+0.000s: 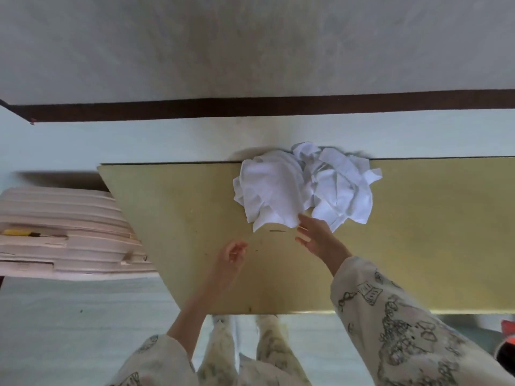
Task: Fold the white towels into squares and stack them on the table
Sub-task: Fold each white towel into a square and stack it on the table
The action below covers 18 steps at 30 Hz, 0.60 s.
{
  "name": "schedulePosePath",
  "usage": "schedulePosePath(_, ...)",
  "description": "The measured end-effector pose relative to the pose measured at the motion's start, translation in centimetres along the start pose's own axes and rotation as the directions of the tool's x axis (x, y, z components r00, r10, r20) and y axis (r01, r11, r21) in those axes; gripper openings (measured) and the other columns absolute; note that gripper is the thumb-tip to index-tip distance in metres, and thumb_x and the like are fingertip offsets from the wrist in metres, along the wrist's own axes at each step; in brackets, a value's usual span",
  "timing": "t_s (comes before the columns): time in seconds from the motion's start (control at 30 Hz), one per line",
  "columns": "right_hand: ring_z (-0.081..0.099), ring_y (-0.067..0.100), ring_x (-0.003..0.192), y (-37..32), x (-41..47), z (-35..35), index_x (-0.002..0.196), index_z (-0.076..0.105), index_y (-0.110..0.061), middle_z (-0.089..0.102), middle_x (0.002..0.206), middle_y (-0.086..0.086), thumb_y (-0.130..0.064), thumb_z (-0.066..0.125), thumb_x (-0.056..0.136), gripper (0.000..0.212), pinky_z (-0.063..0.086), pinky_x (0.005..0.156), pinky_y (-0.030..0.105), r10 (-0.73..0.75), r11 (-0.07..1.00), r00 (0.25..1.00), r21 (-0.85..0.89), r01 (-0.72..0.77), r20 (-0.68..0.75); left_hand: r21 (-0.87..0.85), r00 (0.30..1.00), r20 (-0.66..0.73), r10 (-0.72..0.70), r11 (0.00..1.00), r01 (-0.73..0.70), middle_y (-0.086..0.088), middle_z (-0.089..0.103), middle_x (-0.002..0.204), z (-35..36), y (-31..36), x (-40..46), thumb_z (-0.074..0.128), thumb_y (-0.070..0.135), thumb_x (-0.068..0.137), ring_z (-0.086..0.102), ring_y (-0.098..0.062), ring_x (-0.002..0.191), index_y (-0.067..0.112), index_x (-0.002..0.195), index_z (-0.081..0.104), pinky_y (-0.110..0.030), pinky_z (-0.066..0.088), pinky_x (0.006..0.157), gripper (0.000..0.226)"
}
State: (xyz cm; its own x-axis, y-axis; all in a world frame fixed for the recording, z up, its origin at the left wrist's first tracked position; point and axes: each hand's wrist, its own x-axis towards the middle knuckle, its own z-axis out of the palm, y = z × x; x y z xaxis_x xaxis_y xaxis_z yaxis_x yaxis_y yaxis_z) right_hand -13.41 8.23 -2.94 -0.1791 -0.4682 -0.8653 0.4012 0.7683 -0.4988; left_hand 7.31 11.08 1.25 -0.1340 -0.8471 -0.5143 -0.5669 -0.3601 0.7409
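A crumpled heap of white towels [303, 188] lay at the far edge of the yellow table [418, 246], at about one o'clock from the hands. None appeared folded or stacked. The right hand [316, 239], fingers spread, touched the heap's near edge and held nothing. The left hand [231, 256] hovered above the tabletop at seven o'clock from the heap, fingers loosely curled and empty. A stack of pink moulded chairs [64, 235] stood at nine o'clock. Risk: a one-handed pull could drag several tangled towels together, or push part of the heap over the far edge. No legible writing was visible; the sleeve [395, 324] print was pictorial.
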Motion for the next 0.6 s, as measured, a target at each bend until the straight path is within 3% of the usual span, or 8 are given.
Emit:
schedulePosePath(0.1,0.041,0.017,0.054,-0.8,0.2,0.9,0.072,0.053,-0.004,0.044,0.061,0.007,-0.007,0.053,0.087,0.016,0.031,0.044,0.024,0.016,0.999,0.998,0.035,-0.014,-0.059,0.055,1.0,0.016,0.008,0.998,-0.009,-0.002,0.057,0.104,0.6,0.3,1.1,0.046,0.005,0.094,0.053,-0.013,0.094,0.002,0.112,0.058,-0.002,0.039,0.07,0.022)
schedulePosePath(0.2,0.042,0.013,0.041,-1.6,-0.7,2.1,0.062,0.046,-0.008,0.043,0.05,0.003,-0.002,0.058,0.083,0.025,0.03,0.033,0.017,-0.037,0.999,0.993,0.012,0.039,-0.11,0.148,0.997,0.055,0.063,0.986,-0.07,0.0,0.055,0.115,1.2,1.3,2.2,0.049,0.007,0.092,0.05,-0.009,0.099,0.008,0.122,0.053,-0.009,0.036,0.076,0.03)
schedulePosePath(0.3,0.048,0.01,0.037,-2.8,-3.9,3.3,0.065,0.051,-0.006,0.051,0.042,0.0,-0.002,0.061,0.08,0.019,0.039,0.039,0.018,-0.128,0.992,0.99,-0.021,0.127,-0.061,0.226,0.991,0.056,0.12,0.965,-0.13,-0.006,0.044,0.134,2.2,2.4,3.1,0.063,0.017,0.083,0.044,-0.022,0.12,0.012,0.137,0.035,-0.027,0.035,0.097,0.061)
schedulePosePath(0.4,0.062,0.014,0.054,-4.5,-7.7,4.2,0.074,0.058,-0.005,0.064,0.057,0.003,-0.009,0.064,0.083,0.012,0.047,0.052,0.019,-0.255,0.964,0.967,-0.071,0.256,0.02,0.15,0.995,-0.009,0.1,0.984,-0.098,-0.008,0.033,0.142,3.4,4.3,2.9,0.072,0.029,0.076,0.034,-0.024,0.13,0.011,0.143,0.021,-0.034,0.031,0.105,0.086)
schedulePosePath(0.5,0.066,0.014,0.063,-6.3,-10.6,5.1,0.071,0.057,-0.01,0.066,0.067,0.005,-0.011,0.065,0.084,0.016,0.049,0.055,0.018,-0.393,0.906,0.916,-0.139,0.4,0.078,0.121,0.964,-0.204,0.17,0.982,-0.147,-0.006,0.043,0.134,3.2,6.1,2.1,0.063,0.031,0.084,0.043,-0.023,0.121,0.011,0.136,0.033,-0.032,0.037,0.097,0.064)
schedulePosePath(0.6,0.064,0.008,0.062,-7.4,-12.5,6.1,0.063,0.049,-0.014,0.063,0.067,0.004,-0.013,0.064,0.085,0.026,0.046,0.06,0.019,-0.536,0.797,0.841,-0.283,0.534,0.076,0.107,0.904,-0.345,0.252,0.968,-0.229,-0.012,0.057,0.109,0.9,7.5,1.9,0.05,0.009,0.089,0.054,-0.027,0.096,0.003,0.113,0.052,-0.019,0.033,0.072,0.025)
